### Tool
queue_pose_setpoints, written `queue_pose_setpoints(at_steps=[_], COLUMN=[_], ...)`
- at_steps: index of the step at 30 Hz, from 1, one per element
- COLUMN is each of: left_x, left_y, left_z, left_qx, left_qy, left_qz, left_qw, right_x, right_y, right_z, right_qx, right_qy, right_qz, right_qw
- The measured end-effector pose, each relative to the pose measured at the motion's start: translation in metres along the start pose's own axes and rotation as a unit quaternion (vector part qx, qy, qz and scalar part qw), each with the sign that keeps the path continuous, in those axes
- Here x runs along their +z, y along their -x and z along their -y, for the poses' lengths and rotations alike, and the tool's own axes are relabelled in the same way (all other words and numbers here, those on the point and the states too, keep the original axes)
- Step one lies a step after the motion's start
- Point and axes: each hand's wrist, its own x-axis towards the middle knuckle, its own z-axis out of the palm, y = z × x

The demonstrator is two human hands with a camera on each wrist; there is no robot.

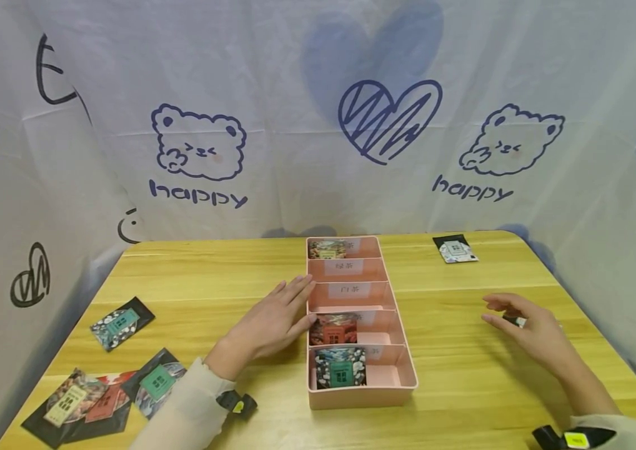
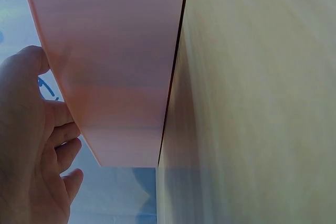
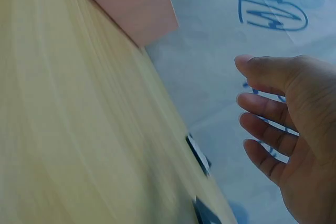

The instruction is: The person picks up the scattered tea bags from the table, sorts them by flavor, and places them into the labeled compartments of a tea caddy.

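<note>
A long pink divided box (image 1: pixel 363 397) stands on the table, its compartments bearing paper labels. My left hand (image 1: pixel 273 322) touches the box's left rim with fingers extended; in the left wrist view its fingertips meet the upper edge of the pink wall (image 2: pixel 110 66). To the right, my right hand (image 1: pixel 537 334) hovers above the table with fingers slightly bent and nothing between them. Beneath it lies a small packet (image 1: pixel 515 320), mostly hidden by the hand; the right wrist view shows a dark packet (image 3: pixel 206 214) below the empty hand (image 3: pixel 299 124).
Inside the box are a green-labelled packet (image 1: pixel 340 369), a red one (image 1: pixel 333 329) and a yellow-labelled one (image 1: pixel 327 250). A black-and-white packet (image 1: pixel 455 249) lies at the back right. Several packets, including a teal-labelled one (image 1: pixel 121 323), lie at the left. A printed curtain (image 1: pixel 290 144) hangs behind.
</note>
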Motion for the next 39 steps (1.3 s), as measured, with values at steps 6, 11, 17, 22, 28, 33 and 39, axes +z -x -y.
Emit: queue_pose_setpoints(at_steps=[6,11,17,22,28,33,39], left_x=[0.001,0.002,0.002,0.002,0.001,0.001,0.002], left_y=[-0.001,-0.002,-0.002,-0.002,-0.001,0.0,-0.001], left_z=[0.001,0.001,0.001,0.001,0.0,0.0,0.001], left_qx=[0.0,0.001,-0.001,0.001,-0.003,-0.005,-0.005], left_qy=[-0.002,-0.004,0.001,0.002,0.005,0.008,0.009], left_qz=[0.001,0.002,0.001,-0.002,0.002,0.003,0.0], left_qw=[1.0,1.0,1.0,1.0,1.0,1.0,0.9999], right_x=[-0.006,-0.01,-0.017,-0.021,-0.022,-0.02,-0.019], right_y=[0.006,0.008,0.012,0.015,0.02,0.024,0.026], right_z=[-0.017,-0.029,-0.044,-0.056,-0.068,-0.075,-0.088], right_qx=[0.015,0.034,0.077,0.097,0.135,0.164,0.15], right_qy=[0.007,0.002,0.007,0.004,-0.012,-0.024,0.0], right_qz=[-0.002,0.005,0.031,0.035,0.041,0.043,0.022], right_qw=[1.0,0.999,0.997,0.995,0.99,0.985,0.988])
